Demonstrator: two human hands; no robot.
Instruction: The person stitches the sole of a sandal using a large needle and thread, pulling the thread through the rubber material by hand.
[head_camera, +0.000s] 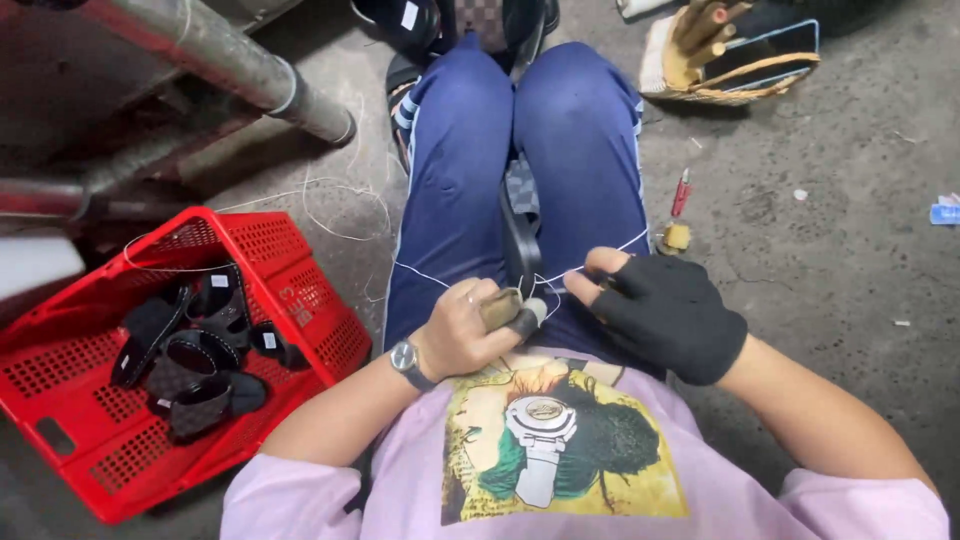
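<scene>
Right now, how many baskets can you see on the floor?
2: a red plastic basket at the left beside the person's knee, holding dark sandal pieces, and a woven basket at top right, partly cut off.

Red perforated plastic basket (300, 300) at the left on grey concrete floor (830, 230), holding a heap of black and brown sandal straps (195, 350). Rusty grey metal pipe (235, 60) slanting above the basket. Loose loops of white thread (345, 205) on the floor just beside the basket's far corner. Small red-capped tube (681, 192) and small yellowish lump (677, 237) lying right of the knees. Woven straw-coloured basket with wooden sticks (700, 60) at top right.
</scene>
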